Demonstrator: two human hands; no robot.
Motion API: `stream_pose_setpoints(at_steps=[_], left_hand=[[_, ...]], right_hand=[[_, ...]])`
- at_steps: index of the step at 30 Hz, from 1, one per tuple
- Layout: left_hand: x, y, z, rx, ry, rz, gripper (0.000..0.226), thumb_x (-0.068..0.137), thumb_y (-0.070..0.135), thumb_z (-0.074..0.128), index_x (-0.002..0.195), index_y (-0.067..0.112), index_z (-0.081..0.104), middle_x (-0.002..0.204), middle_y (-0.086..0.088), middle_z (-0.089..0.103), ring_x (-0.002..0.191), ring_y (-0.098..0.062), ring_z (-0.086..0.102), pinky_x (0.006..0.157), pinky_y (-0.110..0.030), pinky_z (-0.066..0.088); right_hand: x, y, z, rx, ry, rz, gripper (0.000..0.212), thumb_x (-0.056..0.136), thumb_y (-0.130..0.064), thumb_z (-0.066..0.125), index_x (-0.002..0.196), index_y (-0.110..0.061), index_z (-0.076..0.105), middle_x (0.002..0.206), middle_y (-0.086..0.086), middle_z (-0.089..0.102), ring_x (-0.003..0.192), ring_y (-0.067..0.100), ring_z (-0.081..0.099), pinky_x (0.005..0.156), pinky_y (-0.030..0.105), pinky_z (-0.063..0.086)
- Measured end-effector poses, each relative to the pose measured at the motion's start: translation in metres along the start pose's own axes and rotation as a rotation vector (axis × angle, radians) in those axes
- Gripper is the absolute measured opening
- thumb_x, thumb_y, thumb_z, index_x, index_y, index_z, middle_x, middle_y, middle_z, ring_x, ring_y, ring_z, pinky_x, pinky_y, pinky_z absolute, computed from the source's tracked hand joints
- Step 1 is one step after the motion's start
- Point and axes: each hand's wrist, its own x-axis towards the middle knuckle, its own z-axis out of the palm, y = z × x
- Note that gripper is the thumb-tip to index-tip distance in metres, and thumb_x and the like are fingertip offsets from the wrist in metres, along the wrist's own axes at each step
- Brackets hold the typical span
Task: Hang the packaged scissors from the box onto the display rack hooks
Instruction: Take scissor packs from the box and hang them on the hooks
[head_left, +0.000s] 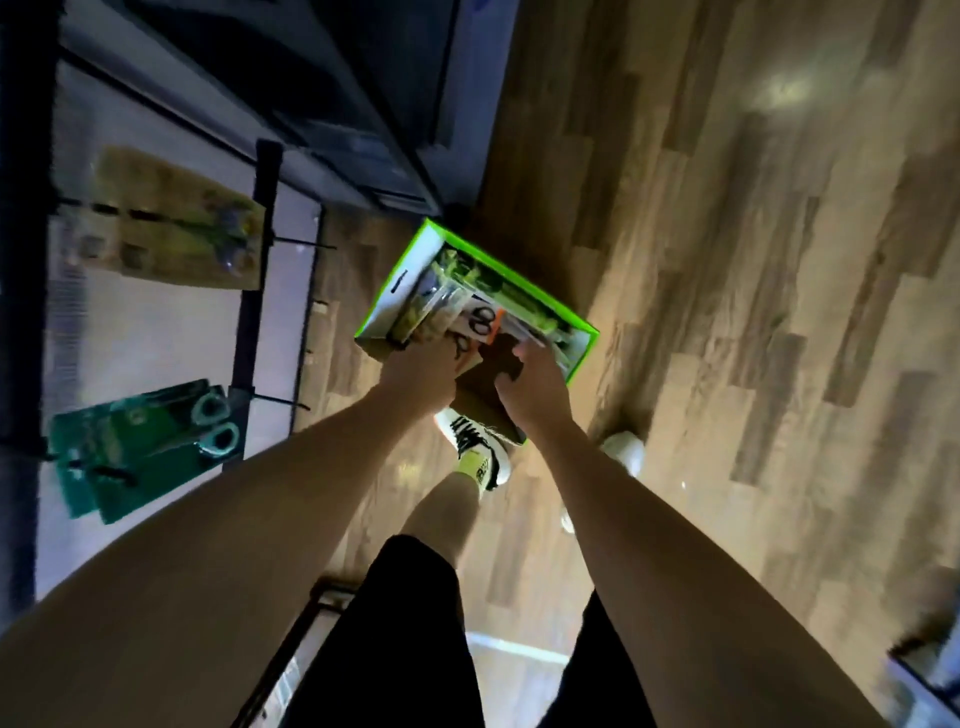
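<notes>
Below, a green-edged box (410, 291) was seen on the wooden floor (727, 260), with its far corner at about 12 o'clock from the hands. Packaged scissors (480, 319) were stacked inside it, their cards crowded against the walls. The left hand (415, 371) was curled at the box's near left edge, with its fingers closed on the packages there; exactly which card was pinched could not be told. The right hand (530, 387) was set at the near right, with its fingers bent around a brown card (483, 395) that jutted over the box's near rim. A white shoe (475, 447) was seen just beneath that card. At 9 o'clock the display rack (249, 322) was seen, with a yellow-green scissors pack (171, 218) hung high and a dark green pack (150, 447) hung lower, and bare hooks (306, 244) protruded between them. Open floor was left at 3 o'clock of the box.
</notes>
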Motion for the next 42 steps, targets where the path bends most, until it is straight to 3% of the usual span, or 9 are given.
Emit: stream_pose_setpoints(at_steps=[5,9,17,22,27,31,35,39,42], left_hand=[[0.047,-0.016,0.058,0.098,-0.059,0.014,0.030,0.089,0.022,0.052,0.118,0.015,0.052,0.114,-0.010,0.060,0.108,-0.031,0.059,0.083,-0.040,0.048],[0.087,-0.023,0.101,0.086,-0.075,-0.009,0.035,0.091,0.024,0.052,0.125,0.015,0.049,0.116,-0.009,0.057,0.109,-0.029,0.057,0.084,-0.040,0.048],[0.184,-0.045,0.179,-0.011,-0.023,-0.086,0.033,0.093,0.023,0.053,0.126,0.019,0.050,0.121,-0.004,0.061,0.108,-0.025,0.060,0.087,-0.041,0.052],[0.226,-0.056,0.217,-0.046,-0.028,-0.092,0.032,0.094,0.023,0.055,0.125,0.019,0.049,0.118,-0.003,0.062,0.103,-0.024,0.063,0.085,-0.043,0.055],[0.254,-0.066,0.249,-0.038,-0.040,-0.067,0.036,0.094,0.024,0.056,0.129,0.019,0.048,0.119,-0.004,0.061,0.102,-0.024,0.062,0.084,-0.041,0.056],[0.274,-0.068,0.261,-0.056,-0.042,-0.007,0.032,0.093,0.021,0.056,0.125,0.022,0.054,0.115,-0.003,0.063,0.099,-0.023,0.064,0.082,-0.039,0.057],[0.286,-0.061,0.266,0.004,-0.061,0.124,0.048,0.094,0.020,0.055,0.138,0.033,0.043,0.111,-0.001,0.064,0.097,-0.023,0.063,0.079,-0.038,0.057],[0.295,-0.055,0.270,0.176,-0.025,0.153,0.050,0.093,0.013,0.051,0.140,0.029,0.041,0.120,-0.008,0.061,0.106,-0.030,0.059,0.077,-0.034,0.052],[0.297,-0.052,0.271,0.291,-0.003,0.150,0.040,0.098,0.016,0.046,0.136,0.026,0.047,0.126,-0.012,0.057,0.109,-0.033,0.057,0.077,-0.037,0.047]], right_hand=[[0.048,0.042,0.050,0.025,-0.026,0.075,0.051,0.084,-0.022,0.062,0.133,-0.015,0.052,0.129,0.008,0.054,0.119,0.026,0.054,0.102,0.042,0.044],[0.094,0.076,0.086,0.046,-0.068,0.113,0.051,0.084,-0.017,0.061,0.134,-0.013,0.051,0.129,0.011,0.055,0.118,0.027,0.055,0.094,0.033,0.046],[0.198,0.135,0.176,0.136,-0.073,0.174,0.047,0.089,-0.017,0.060,0.134,-0.009,0.048,0.130,0.013,0.054,0.117,0.028,0.055,0.087,0.031,0.043],[0.246,0.159,0.214,0.234,-0.083,0.215,0.038,0.089,-0.019,0.062,0.123,-0.006,0.053,0.116,0.012,0.061,0.104,0.028,0.059,0.075,0.027,0.038],[0.287,0.168,0.228,0.399,-0.052,0.282,0.020,0.089,-0.020,0.061,0.106,-0.010,0.059,0.088,-0.003,0.059,0.087,0.020,0.055,0.073,0.026,0.037],[0.317,0.166,0.241,0.605,-0.049,0.386,0.028,0.088,-0.035,0.066,0.103,-0.011,0.068,0.095,0.003,0.070,0.086,0.020,0.064,0.063,0.028,0.044],[0.330,0.167,0.250,0.758,-0.048,0.492,0.012,0.086,-0.030,0.071,0.086,-0.019,0.067,0.092,0.003,0.072,0.086,0.023,0.068,0.079,0.039,0.057],[0.326,0.169,0.247,0.815,-0.054,0.483,0.020,0.085,-0.028,0.073,0.098,-0.014,0.069,0.097,0.005,0.073,0.089,0.022,0.068,0.082,0.039,0.056],[0.325,0.169,0.242,0.811,-0.062,0.481,0.024,0.087,-0.027,0.071,0.104,-0.011,0.068,0.103,0.008,0.072,0.085,0.021,0.063,0.073,0.034,0.049]])
